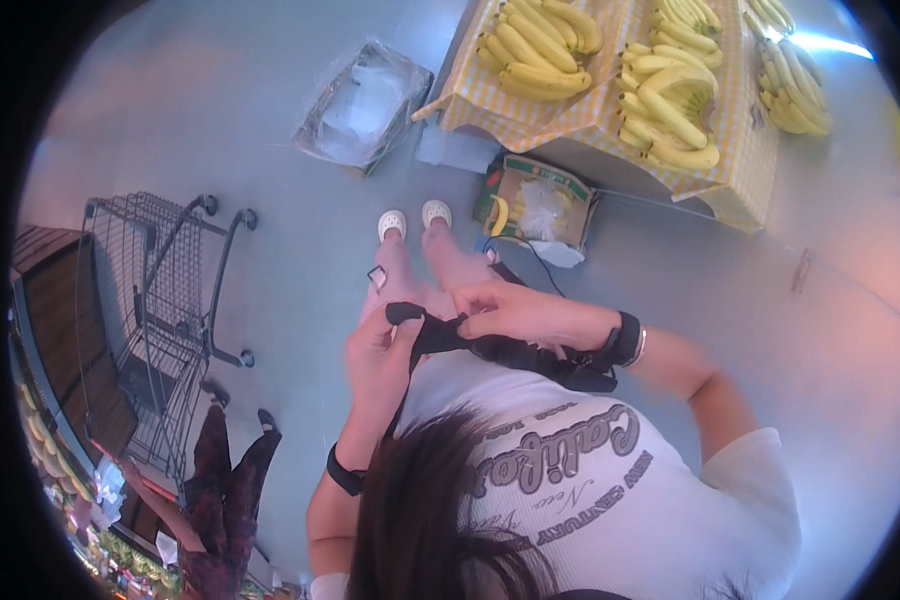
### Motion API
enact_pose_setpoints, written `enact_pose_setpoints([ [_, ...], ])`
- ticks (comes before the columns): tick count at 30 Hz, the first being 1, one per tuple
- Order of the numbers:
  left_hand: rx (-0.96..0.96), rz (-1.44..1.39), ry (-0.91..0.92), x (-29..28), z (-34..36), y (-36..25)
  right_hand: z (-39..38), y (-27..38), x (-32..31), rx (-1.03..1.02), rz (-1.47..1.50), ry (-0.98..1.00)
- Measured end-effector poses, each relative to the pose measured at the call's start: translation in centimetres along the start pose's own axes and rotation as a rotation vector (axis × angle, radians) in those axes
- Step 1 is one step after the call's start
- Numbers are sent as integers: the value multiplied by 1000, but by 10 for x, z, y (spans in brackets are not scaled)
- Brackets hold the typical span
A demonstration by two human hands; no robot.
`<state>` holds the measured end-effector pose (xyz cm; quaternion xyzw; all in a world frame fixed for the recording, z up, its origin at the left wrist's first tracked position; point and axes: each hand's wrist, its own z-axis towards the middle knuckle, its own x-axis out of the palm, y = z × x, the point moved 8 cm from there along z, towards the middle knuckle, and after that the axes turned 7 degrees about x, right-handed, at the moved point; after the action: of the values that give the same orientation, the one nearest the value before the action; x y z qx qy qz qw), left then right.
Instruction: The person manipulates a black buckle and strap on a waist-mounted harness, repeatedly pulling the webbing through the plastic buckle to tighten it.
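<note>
Both hands are in front of the white T-shirt, at waist height. My left hand (377, 355) pinches one end of a bunched black fabric strap (433, 335), with the thumb bent over it. My right hand (520, 315) grips the same strap a little to the right, thumb and forefinger closed on it. A black bag or pouch (582, 374), partly hidden by my right hand and wrist, lies against the waist beside the strap. A thin dark cord hangs from near my right hand toward the floor.
Banana bunches (670, 110) rest on a checked-cloth stand (740, 190) ahead. An open carton (505, 170) and a plastic-lined crate (325, 135) sit on the floor. A metal cart (150, 290) stands left, near another person's dark-clad legs (215, 470) and a produce shelf (75, 370).
</note>
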<state>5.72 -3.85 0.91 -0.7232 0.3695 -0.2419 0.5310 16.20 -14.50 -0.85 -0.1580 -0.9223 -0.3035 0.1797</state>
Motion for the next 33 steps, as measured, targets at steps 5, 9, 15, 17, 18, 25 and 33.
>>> enact_pose_setpoints([
  [5, -57, -52, -25, -14, -26, 30, 27, -26, 35, -79, -2, 134],
  [9, -40, -174, 5, -9, -33, 41, 56, -59, 38, -50, -192, 31],
  [15, 17, -61, 136, -3, -59, 44, 42, -58, 55, -135, -470, 49],
  [17, 49, -3, 158, -7, -66, 43, 38, -69, 67, -63, -471, 179],
  [18, 150, 146, 171, -8, -72, 37, 35, -72, 72, -58, -471, 183],
  [25, 226, 176, 199, 6, -100, 30, 43, -116, 101, 69, -464, 406],
  [33, 423, 615, 345, 26, -152, 25, 36, -123, 129, -450, -590, 293],
])
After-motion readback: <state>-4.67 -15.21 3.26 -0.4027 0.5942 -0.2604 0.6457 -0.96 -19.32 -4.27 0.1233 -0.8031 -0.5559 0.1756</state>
